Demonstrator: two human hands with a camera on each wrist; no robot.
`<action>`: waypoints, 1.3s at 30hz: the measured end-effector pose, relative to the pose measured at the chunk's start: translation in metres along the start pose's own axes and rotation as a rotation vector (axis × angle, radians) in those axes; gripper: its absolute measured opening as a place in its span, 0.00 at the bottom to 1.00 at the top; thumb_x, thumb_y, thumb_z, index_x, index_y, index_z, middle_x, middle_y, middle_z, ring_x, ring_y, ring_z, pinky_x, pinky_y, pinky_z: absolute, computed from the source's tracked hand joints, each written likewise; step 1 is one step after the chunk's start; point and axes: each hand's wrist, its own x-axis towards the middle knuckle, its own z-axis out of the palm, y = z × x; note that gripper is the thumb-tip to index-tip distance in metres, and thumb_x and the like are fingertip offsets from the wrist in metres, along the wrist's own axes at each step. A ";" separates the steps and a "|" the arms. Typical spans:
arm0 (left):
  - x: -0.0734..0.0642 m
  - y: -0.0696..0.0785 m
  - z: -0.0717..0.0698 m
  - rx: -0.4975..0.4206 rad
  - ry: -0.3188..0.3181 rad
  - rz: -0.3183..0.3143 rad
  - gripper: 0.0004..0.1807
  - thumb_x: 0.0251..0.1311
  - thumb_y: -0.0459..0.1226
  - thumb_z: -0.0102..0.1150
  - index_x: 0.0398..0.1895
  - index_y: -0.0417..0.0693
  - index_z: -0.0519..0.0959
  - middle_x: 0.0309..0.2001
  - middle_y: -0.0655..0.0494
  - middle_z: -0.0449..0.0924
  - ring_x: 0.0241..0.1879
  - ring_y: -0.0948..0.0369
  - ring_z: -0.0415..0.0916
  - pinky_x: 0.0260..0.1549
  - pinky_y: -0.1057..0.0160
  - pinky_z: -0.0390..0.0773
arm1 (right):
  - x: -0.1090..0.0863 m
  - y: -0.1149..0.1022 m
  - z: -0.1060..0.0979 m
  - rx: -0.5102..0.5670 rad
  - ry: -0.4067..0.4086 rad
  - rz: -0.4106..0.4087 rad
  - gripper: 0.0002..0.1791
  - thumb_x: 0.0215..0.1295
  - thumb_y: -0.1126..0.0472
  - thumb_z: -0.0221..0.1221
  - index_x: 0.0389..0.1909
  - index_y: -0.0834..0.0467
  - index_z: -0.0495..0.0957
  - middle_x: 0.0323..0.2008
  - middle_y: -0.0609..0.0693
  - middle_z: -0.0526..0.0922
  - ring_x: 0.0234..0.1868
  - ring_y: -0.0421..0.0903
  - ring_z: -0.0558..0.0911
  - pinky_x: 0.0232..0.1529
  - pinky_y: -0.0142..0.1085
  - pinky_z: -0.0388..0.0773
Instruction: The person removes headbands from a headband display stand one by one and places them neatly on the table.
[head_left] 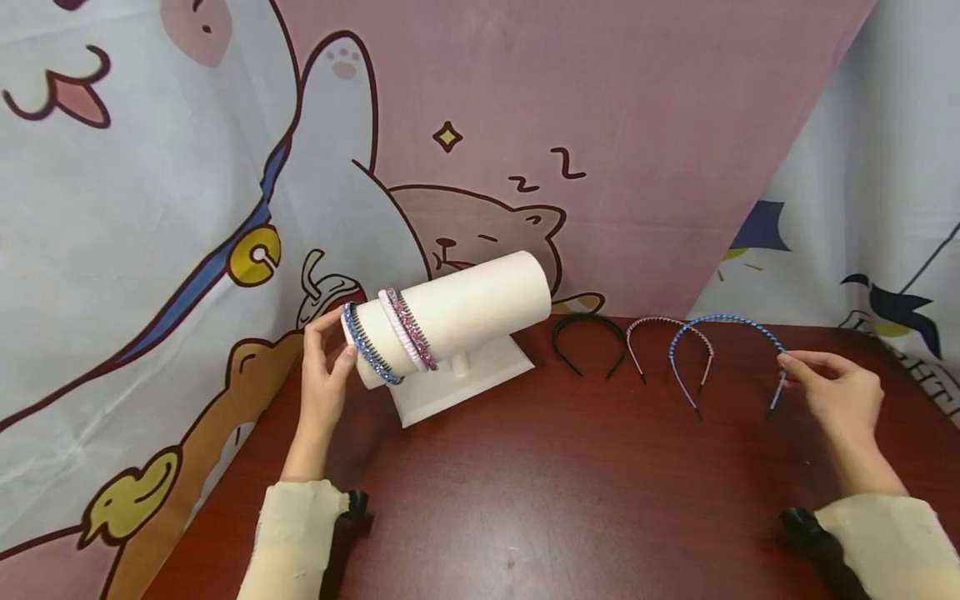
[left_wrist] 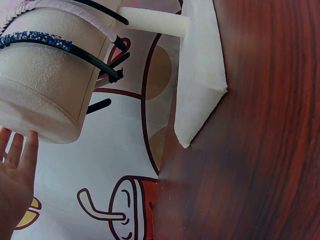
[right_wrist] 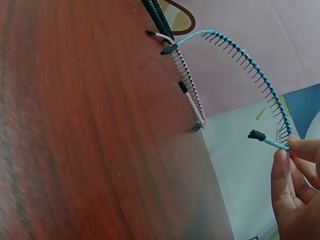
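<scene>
A cream padded headband stand [head_left: 480, 300] lies with its roll sideways on a flat base. Around the roll sit a blue glittery headband [head_left: 367, 346], a pale pink headband [head_left: 402, 331] and a pink glittery one [head_left: 417, 333]. My left hand [head_left: 324, 375] touches the roll's left end; in the left wrist view its visible fingers [left_wrist: 29, 155] are straight against the end. At the right, my right hand [head_left: 840, 392] pinches one side of a blue wrapped headband [right_wrist: 250, 60] between thumb and fingers. Small loops line that band's inner edge in the right wrist view.
Behind the blue headband stand a pale pink-and-dark headband [head_left: 671, 320] and a black headband [head_left: 588, 317], near the back of the dark red wooden table [head_left: 570, 492]. A printed cartoon cloth [head_left: 637, 142] hangs behind the table and along its left side.
</scene>
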 end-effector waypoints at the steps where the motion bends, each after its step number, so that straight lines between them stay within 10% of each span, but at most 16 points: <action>1: 0.000 0.000 0.000 0.001 0.002 0.000 0.30 0.61 0.33 0.52 0.69 0.38 0.64 0.69 0.49 0.67 0.66 0.62 0.65 0.61 0.72 0.69 | 0.001 0.000 -0.001 0.005 0.002 0.007 0.05 0.63 0.51 0.65 0.28 0.35 0.82 0.16 0.21 0.78 0.17 0.25 0.80 0.18 0.23 0.70; 39: 0.000 0.001 -0.001 0.004 -0.002 -0.016 0.30 0.61 0.33 0.51 0.69 0.39 0.63 0.68 0.51 0.67 0.65 0.63 0.66 0.59 0.73 0.70 | 0.064 0.016 -0.022 0.012 0.116 0.179 0.23 0.70 0.57 0.56 0.14 0.36 0.71 0.08 0.22 0.70 0.12 0.22 0.74 0.17 0.19 0.73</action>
